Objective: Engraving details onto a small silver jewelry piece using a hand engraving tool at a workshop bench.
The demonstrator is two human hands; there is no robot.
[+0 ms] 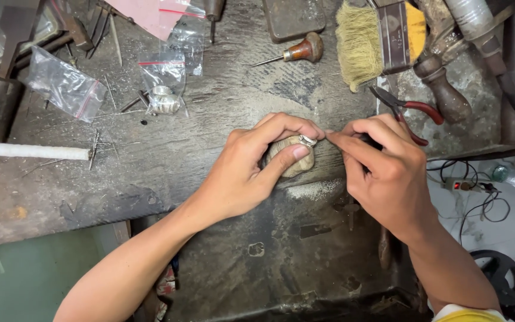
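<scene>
Left hand: the left hand (251, 170) is curled over one rounded wooden block (296, 160) at the front edge of the bench (222, 137), thumb along its side, fingertips pinching one small silver ring (307, 141) against its top.
Right hand: the right hand (382, 170) is closed in a pinch, its forefinger and thumb meeting at the ring; whether they grip a fine tool I cannot tell.
Ring and block: one of each, at the middle of the bench's front edge, ring touching the block's top.
Pliers: one pair of red-handled pliers (409, 113), just behind the right hand.
Brush: one wide bristle brush (371, 39), near the back edge, right of centre.
Awl: one wooden-handled awl (296, 52), left of the brush.
Plastic bags: three clear plastic bags, one (64, 86) toward the left edge, two (171, 65) near the back centre.
White rod: one white rod (31, 151), lying from the left edge inward.
Loose bits: thin metal pins scattered over the left half, too small to count.
</scene>
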